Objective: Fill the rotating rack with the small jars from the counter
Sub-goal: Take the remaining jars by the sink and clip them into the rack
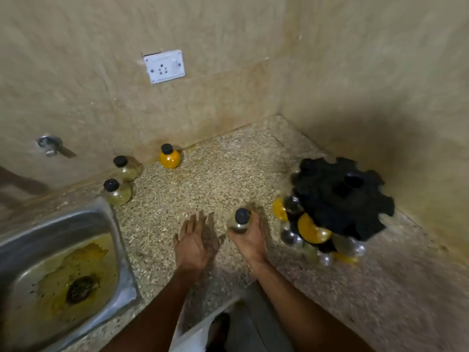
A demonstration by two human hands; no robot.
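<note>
The black rotating rack (342, 196) stands in the counter's right corner, with several small jars hanging around its lower tiers, some orange, some clear. My right hand (250, 240) grips a small black-capped jar (240, 221) with pale contents, just left of the rack. My left hand (196, 241) hovers palm-up beside it, fingers spread, holding nothing. Three more jars stand along the back wall: an orange one (169, 156) and two greenish ones (126, 168) (116, 192).
A steel sink (115, 250) with yellow stained water fills the lower left. A white wall socket (165, 66) and a tap stub (49, 144) sit on the back wall. The speckled counter (203, 179) runs between jars and rack; its front edge is near my forearms.
</note>
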